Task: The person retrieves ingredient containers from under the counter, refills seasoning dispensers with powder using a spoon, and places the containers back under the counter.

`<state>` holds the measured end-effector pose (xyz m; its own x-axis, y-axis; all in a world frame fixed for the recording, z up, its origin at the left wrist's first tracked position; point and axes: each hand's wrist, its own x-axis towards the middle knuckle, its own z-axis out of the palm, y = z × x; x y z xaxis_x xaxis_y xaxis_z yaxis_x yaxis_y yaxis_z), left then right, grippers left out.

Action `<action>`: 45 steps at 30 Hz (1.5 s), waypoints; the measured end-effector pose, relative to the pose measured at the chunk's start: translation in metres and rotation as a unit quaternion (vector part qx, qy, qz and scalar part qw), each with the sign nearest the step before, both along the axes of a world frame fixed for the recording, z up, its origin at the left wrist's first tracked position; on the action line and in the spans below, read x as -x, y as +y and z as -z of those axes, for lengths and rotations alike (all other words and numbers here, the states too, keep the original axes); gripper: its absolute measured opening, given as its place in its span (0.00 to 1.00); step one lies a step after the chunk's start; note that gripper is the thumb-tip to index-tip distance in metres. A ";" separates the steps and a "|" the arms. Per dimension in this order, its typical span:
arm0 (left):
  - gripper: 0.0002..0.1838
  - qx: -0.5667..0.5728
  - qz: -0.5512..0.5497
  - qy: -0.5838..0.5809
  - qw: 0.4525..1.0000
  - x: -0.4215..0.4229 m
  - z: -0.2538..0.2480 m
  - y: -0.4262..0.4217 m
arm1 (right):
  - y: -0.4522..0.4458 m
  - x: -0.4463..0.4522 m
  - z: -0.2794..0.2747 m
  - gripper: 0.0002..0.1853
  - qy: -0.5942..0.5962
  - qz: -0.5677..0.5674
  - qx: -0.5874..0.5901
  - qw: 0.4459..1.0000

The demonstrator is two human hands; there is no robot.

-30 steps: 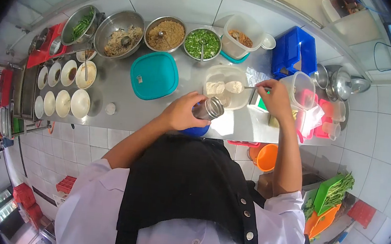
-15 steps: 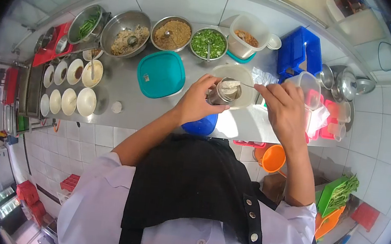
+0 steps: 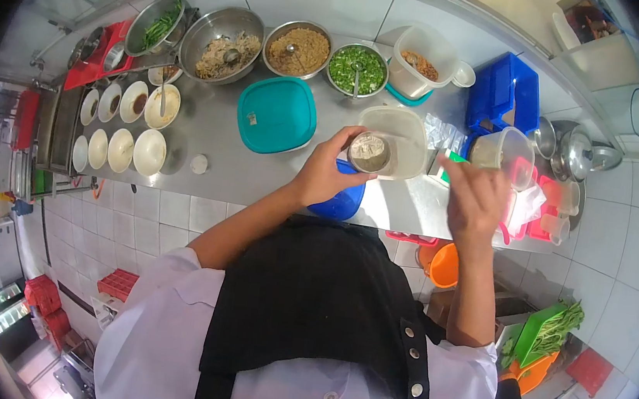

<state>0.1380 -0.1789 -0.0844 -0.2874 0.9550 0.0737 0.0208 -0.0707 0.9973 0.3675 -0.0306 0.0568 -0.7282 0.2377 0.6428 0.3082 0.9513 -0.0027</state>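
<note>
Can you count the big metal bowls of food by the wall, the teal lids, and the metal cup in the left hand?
Big metal bowls of food: 4
Teal lids: 2
Metal cup in the left hand: 1
Total: 7

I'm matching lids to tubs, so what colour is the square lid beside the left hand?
Teal, clearest in the head view.
</note>
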 end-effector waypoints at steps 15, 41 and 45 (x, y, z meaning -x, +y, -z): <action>0.41 -0.009 0.020 0.211 0.977 -0.027 0.015 -0.055 | 0.056 0.094 0.210 0.08 -0.372 0.073 0.169 0.910; 0.39 -0.007 0.125 0.158 0.980 -0.032 0.038 -0.041 | 0.043 0.079 0.194 0.07 -0.526 -0.014 0.022 0.850; 0.39 -0.023 0.108 0.136 0.985 -0.034 0.051 -0.043 | 0.039 0.082 0.200 0.07 -0.496 0.055 0.176 0.848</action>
<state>0.1718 -0.2215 -0.1358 -0.0423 0.9855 0.1642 0.2655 -0.1474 0.9528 0.2860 0.0080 -0.1430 -0.8306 0.3884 -0.3991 0.4106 0.9112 0.0321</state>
